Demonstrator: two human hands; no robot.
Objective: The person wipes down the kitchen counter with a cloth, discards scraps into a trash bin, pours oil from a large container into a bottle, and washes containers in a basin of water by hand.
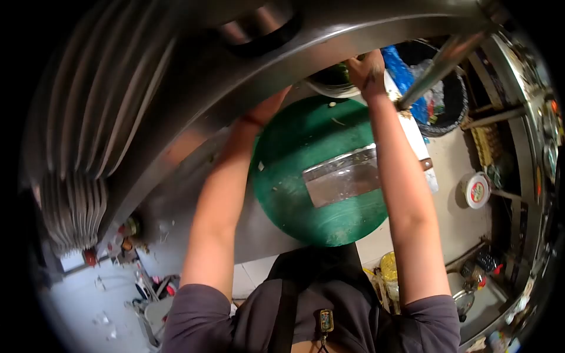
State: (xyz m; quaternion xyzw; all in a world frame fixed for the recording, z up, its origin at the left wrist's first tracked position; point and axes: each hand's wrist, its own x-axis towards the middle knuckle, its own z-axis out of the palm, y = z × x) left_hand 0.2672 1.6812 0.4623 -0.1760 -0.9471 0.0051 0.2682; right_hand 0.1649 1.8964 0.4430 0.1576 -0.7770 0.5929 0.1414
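A large round green cutting board [294, 203] lies on the counter in front of me. On it rests a cleaver [344, 179] with a broad flat blade. My right forearm crosses above the cleaver, hiding part of it. Past the board's far edge is a pale-rimmed bowl [341, 92] with dark green contents. My right hand [368, 70] is at the bowl's right side, fingers curled; what they hold is partly hidden. My left hand [273, 106] reaches under the metal shelf left of the bowl, and its fingers are hidden there.
A metal shelf edge [329, 44] cuts across the top, with stacked plates [106, 88] at the left. A black-lined bin [453, 109] stands at the right behind a metal post [441, 67]. A white lidded tub [477, 190] sits farther right, near racks.
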